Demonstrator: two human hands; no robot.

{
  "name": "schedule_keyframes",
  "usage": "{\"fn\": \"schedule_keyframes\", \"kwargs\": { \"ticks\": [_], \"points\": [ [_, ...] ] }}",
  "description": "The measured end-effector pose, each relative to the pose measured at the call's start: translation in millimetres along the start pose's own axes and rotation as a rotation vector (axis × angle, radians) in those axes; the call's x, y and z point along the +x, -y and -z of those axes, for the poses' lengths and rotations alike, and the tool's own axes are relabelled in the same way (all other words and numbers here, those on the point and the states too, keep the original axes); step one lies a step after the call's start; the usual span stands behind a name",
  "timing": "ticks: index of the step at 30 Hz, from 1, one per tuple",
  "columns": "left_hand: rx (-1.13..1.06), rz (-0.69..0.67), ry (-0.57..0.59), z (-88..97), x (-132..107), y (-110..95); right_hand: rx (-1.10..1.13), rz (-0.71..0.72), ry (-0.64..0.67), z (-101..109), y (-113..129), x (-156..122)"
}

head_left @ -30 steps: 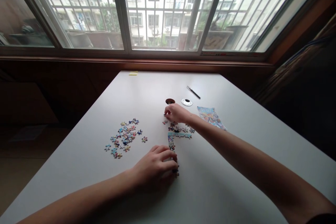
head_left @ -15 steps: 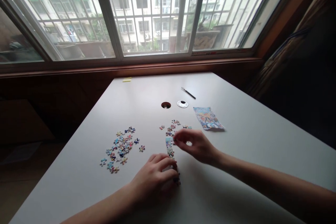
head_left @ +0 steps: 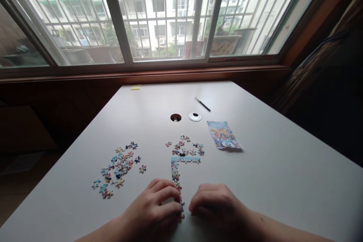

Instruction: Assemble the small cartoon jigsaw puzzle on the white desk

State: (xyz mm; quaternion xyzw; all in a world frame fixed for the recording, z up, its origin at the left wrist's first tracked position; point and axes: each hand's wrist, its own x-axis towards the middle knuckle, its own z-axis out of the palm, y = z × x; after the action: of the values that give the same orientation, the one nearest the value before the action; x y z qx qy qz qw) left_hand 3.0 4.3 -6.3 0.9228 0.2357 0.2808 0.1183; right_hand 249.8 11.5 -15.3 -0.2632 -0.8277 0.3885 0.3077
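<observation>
Joined jigsaw pieces form a corner-shaped strip (head_left: 176, 172): a short row across the top and a column running towards me. My left hand (head_left: 161, 204) is curled against the column's lower left side, with its fingertips on the pieces and covering part of them. To the right of the column's lower end, my right hand (head_left: 215, 202) is closed just above the table, apart from the strip. Its fingertips are pressed together, and whatever is between them is hidden. Several loose jigsaw pieces (head_left: 185, 145) lie beyond the top row.
A larger scatter of loose jigsaw pieces (head_left: 120, 164) lies to the left on the white table (head_left: 269, 170). A creased picture sheet (head_left: 224, 135) is at the right. Farther back are a pen (head_left: 202, 104), a round cover (head_left: 195, 117) and a table hole (head_left: 176, 117).
My right hand has moved from the top of the strip back towards me, uncovering the top row. My left hand stays at the column. The view has shifted slightly.
</observation>
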Motion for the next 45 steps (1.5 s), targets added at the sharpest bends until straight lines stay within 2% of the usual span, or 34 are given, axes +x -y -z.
{"fn": "schedule_keyframes", "kwargs": {
  "ticks": [7,13,18,23,27,33,38,45],
  "points": [
    [-0.016,-0.014,-0.007,0.0,1,1,0.006,0.025,-0.001,-7,9,-1],
    [-0.028,-0.006,0.013,1.4,0,0,-0.230,0.148,0.074,-4,8,-10],
    [-0.068,0.023,0.040,3.9,1,-1,-0.299,0.196,0.105,-1,10,-8],
    [-0.069,0.015,0.067,5.7,2,-1,-0.394,0.264,0.208,5,21,-4],
    [-0.075,0.021,0.076,5.9,2,-1,-0.392,0.264,0.204,6,25,-3],
    [-0.070,0.022,0.068,5.1,2,-1,-0.420,0.340,0.192,7,24,-4],
    [-0.056,0.023,0.056,5.2,2,-2,-0.470,0.363,0.193,1,23,1],
    [-0.058,0.013,0.053,3.2,-1,-1,-0.507,0.412,0.126,-6,18,4]
  ]
}}
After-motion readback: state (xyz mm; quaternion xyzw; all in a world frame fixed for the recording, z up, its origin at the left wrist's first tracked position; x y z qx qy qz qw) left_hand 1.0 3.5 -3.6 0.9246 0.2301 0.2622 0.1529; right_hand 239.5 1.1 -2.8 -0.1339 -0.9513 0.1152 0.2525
